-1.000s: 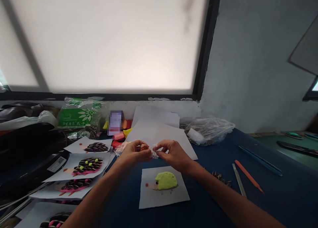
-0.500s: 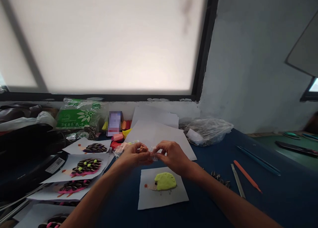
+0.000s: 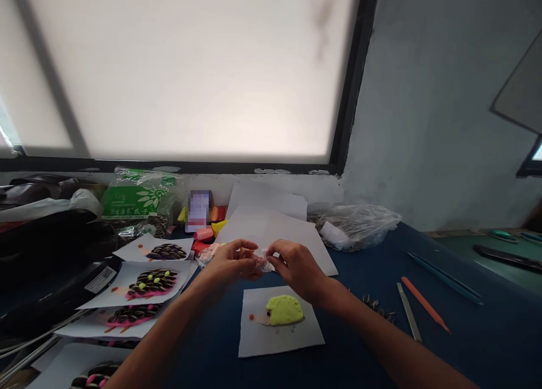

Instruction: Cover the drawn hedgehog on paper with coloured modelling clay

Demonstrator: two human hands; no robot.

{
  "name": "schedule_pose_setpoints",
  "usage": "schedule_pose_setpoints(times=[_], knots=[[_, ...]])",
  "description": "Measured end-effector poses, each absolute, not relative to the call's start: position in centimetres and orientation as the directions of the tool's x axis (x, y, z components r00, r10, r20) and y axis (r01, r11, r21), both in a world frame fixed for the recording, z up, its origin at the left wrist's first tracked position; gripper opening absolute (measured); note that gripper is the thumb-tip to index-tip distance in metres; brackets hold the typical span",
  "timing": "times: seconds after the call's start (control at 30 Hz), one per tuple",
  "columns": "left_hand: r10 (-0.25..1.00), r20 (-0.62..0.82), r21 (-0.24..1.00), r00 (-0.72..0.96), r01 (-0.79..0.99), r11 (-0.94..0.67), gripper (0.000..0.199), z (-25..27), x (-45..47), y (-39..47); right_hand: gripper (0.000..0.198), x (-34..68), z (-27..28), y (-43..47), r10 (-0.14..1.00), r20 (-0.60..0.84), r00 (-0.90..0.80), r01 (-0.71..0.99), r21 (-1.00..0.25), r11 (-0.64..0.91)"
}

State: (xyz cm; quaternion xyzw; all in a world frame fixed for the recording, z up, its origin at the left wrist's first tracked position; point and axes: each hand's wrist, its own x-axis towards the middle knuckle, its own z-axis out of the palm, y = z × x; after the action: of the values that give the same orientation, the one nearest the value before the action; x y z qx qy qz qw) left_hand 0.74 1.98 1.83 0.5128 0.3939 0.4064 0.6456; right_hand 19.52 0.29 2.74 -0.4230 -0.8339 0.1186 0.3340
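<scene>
My left hand is closed around a lump of orange clay partly covered by clear plastic film. Opposite it, my right hand pinches the crinkled end of that plastic wrapper. Fingers hide much of the lump. Below both hands lies a white paper with a hedgehog figure: a lime-yellow clay body, pale snout, orange nose and thin drawn legs. Just beyond my left hand are wrapped clay packs, among them a pink pack.
On the left, several papers hold hedgehogs covered in sunflower seeds. A green seed bag stands behind them. White sheets and a clear plastic bag lie at the back. Loose seeds, an orange tool and tweezers are right.
Both hands stay together, with the right fingers slightly closer to the left and the wrapper bunched between them. The whole view has shifted a little, so things appear farther right.
</scene>
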Motion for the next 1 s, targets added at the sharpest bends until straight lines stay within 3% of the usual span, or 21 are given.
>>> schedule_pose_setpoints(times=[0.3,0.57,0.8,1.0], knots=[[0.928,-0.060,0.987,0.367,-0.116,0.110,0.040,1.4,0.9,2.0,0.011,19.5,2.6,0.4,0.797,0.443,-0.411,0.530,-0.595,0.604],[0.944,-0.069,0.996,0.321,-0.039,0.086,0.040,1.4,0.1,2.5,0.016,19.8,2.8,0.9,0.909,0.297,-0.294,0.353,-0.849,0.392],[0.972,-0.042,0.990,0.229,0.139,0.010,0.034,1.9,-0.1,2.5,0.020,20.0,3.2,1.1,0.935,0.111,-0.337,0.130,-0.978,0.163],[0.987,0.012,0.923,0.158,0.379,-0.072,0.029,1.8,-1.4,3.5,0.025,19.9,3.3,0.8,0.933,0.073,-0.353,0.040,-0.995,0.093]])
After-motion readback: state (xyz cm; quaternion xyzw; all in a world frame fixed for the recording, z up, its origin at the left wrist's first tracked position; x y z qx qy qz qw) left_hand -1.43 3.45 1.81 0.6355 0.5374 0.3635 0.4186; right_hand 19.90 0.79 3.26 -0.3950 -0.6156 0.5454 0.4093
